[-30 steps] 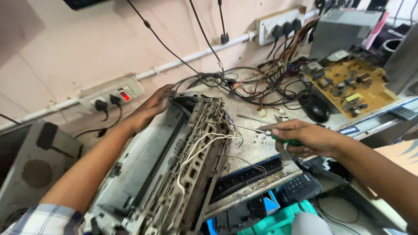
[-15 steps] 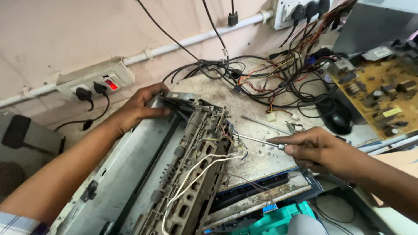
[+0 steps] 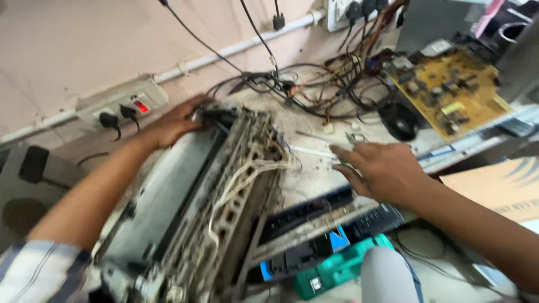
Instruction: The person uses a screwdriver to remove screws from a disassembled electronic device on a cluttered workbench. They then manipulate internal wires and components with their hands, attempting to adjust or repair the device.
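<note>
Head view: the left hand point(image 3: 174, 122) grips the far top corner of the opened printer chassis point(image 3: 191, 213), which lies tilted across the bench point(image 3: 306, 120). The right hand point(image 3: 382, 168) closes around a screwdriver point(image 3: 309, 151), its shaft pointing at the chassis wires. A yellow circuit board point(image 3: 449, 92) sits well apart.

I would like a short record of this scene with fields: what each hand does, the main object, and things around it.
left hand: left hand grips the far end of the stripped printer chassis
right hand: right hand rests on a screwdriver lying on the workbench; grip unclear
main object: chassis tilted, white wire bundle along its side
around: yellow circuit board, black mouse, tangled cables, wall socket strip
</note>
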